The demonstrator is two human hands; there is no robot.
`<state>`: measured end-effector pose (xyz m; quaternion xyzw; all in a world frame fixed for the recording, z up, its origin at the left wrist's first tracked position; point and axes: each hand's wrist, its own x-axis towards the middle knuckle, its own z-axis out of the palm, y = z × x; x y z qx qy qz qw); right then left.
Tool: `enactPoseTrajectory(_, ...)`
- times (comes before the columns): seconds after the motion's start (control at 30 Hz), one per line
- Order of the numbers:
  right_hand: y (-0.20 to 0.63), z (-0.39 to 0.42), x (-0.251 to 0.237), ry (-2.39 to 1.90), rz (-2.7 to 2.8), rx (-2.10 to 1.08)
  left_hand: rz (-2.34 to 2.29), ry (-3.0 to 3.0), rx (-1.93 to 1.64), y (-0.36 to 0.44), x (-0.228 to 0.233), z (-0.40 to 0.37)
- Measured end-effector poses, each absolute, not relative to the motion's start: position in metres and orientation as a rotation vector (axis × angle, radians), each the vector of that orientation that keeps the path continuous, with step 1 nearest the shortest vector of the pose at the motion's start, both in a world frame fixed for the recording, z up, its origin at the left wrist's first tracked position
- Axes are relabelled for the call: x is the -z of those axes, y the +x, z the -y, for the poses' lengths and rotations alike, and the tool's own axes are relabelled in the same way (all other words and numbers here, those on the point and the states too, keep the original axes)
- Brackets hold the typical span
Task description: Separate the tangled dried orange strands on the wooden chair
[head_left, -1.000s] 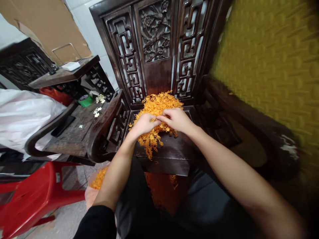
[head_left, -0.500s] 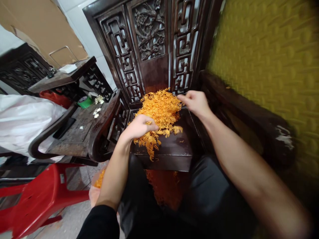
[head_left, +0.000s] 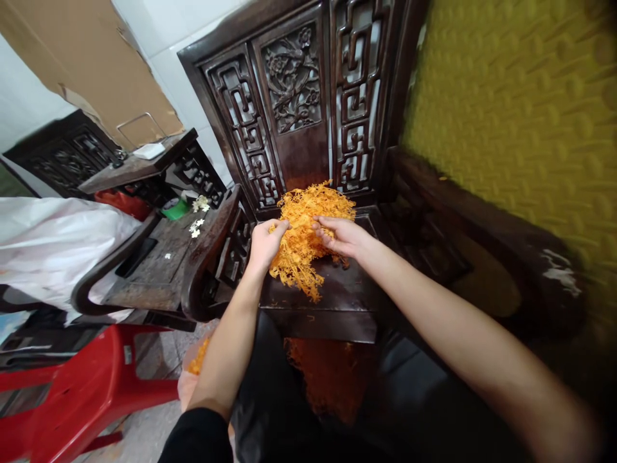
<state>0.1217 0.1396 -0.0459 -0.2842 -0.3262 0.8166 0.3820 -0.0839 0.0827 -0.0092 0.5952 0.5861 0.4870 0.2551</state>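
A heap of orange lacy pieces [head_left: 321, 200], frilly and tangled, lies on the dark wooden chair seat [head_left: 332, 289]. Some strands hang toward the seat's front edge. My left hand [head_left: 267, 245] is at the heap's left side, thumb and forefinger pinched on an orange piece. From the right, my right hand [head_left: 344, 236] reaches in over the heap, its fingertips pinched on orange strands close to the left fingers. Exactly which strands each hand grips is hard to make out among the others.
Behind the seat rises a carved chair back [head_left: 294, 83]. At left, another wooden chair holds small white pieces [head_left: 196, 227], a green tape roll [head_left: 175, 209] and a white bag [head_left: 58, 238]. A red plastic stool [head_left: 91, 392] stands below; a pink bag [head_left: 186, 386] with orange pieces is beside my leg.
My right hand has moved left and down from the heap's right edge to its middle. My left hand has risen slightly, and the two hands are now close together.
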Motion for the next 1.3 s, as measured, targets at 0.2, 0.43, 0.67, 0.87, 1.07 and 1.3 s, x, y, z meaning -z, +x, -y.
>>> enactPoseTrajectory(0.2,0.136,-0.127,0.038,-0.511,1.508,-2.203,-1.502,1.855,-1.084,-0.097,-0.001,-0.079)
enactPoseTrajectory(0.43,0.108,-0.107,0.033,-0.869,1.966,-1.411,-1.374,2.111,-0.898,-0.087,-0.005,-0.072)
enactPoseTrajectory(0.67,0.112,-0.104,0.031,-0.726,2.238,-0.943,-1.422,2.311,-0.951,-0.104,-0.002,-0.082)
enactPoseTrajectory(0.87,0.101,-0.106,0.023,-0.887,2.152,-1.131,-1.469,2.085,-1.045,-0.11,0.014,-0.106)
enactPoseTrajectory(1.07,0.128,-0.096,0.019,-0.958,2.014,-1.815,-1.755,1.726,-1.349,-0.134,0.025,-0.122)
enactPoseTrajectory(1.3,0.138,-0.108,0.021,-0.608,1.388,-1.959,-1.673,1.791,-1.354,-0.137,0.022,-0.103)
